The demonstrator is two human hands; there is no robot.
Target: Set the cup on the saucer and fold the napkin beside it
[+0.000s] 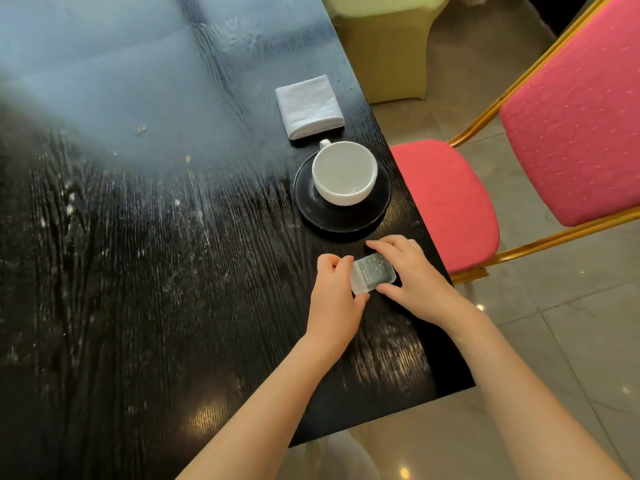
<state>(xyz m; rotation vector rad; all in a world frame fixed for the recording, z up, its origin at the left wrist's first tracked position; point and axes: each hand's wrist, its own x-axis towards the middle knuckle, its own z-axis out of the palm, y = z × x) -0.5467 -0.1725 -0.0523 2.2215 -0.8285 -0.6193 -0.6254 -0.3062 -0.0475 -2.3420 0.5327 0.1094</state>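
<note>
A white cup (344, 172) stands upright on a black saucer (374, 211) near the table's right edge, handle turned away from me. Just beyond it lies a folded white napkin (309, 106). In front of the saucer both hands hold a small grey plastic packet (373, 273) against the tabletop. My left hand (335, 296) pinches its left end between thumb and fingers. My right hand (408, 277) grips the right end, fingers over the far side and thumb at the near side.
The black wooden table (138, 271) is scuffed, with small crumbs near its middle. A pink chair with a gold frame (519, 161) stands close to the right edge. A chair in a pale yellow cover (384, 46) sits past the far corner.
</note>
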